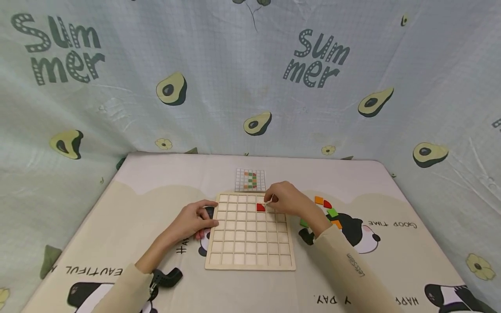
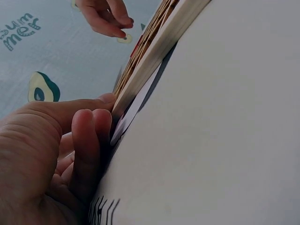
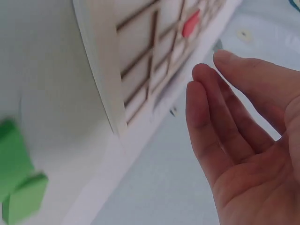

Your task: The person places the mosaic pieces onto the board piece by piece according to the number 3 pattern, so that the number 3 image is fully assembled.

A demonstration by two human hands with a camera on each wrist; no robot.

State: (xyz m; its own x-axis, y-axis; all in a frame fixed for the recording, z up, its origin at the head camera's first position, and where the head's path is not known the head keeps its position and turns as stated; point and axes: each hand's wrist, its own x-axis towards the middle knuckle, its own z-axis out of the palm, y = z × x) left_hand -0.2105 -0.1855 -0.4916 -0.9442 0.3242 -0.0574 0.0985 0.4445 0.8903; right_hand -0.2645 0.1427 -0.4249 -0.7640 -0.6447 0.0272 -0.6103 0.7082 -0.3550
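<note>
A square wooden grid board lies on the table, with a red rounded-corner tile in one of its upper cells. My left hand rests at the board's left edge, thumb and forefinger spread along the rim. In the left wrist view, fingertips meet the side of the wooden frame, the other fingers bent below. Over the board's upper right part is my right hand, beside the red tile. The right wrist view shows its fingers loosely bent, thumb close to them, no tile visible between.
Behind the board lies a pattern card with a small coloured grid. Right of the board are loose tiles: an orange tile, a red tile, a green tile and others partly behind the right forearm. A printed cloth covers the table.
</note>
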